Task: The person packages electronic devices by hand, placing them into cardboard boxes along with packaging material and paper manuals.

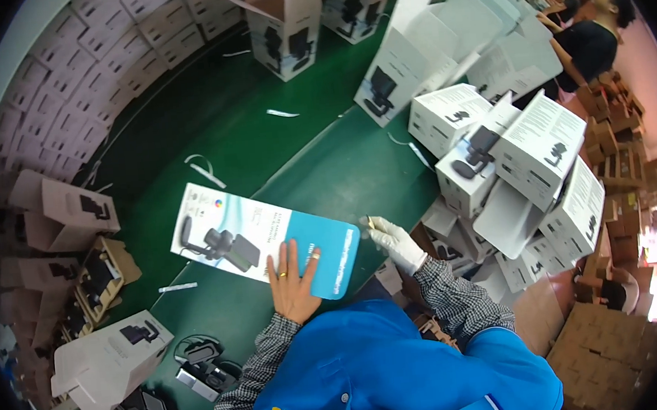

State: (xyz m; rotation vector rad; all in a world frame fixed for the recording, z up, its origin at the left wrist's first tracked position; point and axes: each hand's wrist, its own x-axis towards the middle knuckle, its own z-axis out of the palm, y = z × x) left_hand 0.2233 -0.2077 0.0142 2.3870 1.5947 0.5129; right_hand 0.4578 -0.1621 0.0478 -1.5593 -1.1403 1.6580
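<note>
A flat printed carton (270, 247), white and blue with a picture of a black device, lies at a slant on the green table. My left hand (295, 284), bare and with rings, is open and rests flat on its lower middle, fingers spread. My right hand (394, 244) wears a white glove and is just beyond the carton's blue right end. Its fingers are closed around something small and thin, only whose tip shows. I cannot make out what it is.
White boxes (542, 143) are piled on the right, beside open cartons (392, 78). More open cartons (283, 41) stand at the back. At the lower left are black devices with cables (202, 364) and a box (115, 356). Paper strips (283, 113) litter the table. Another person (596, 45) is at the far right.
</note>
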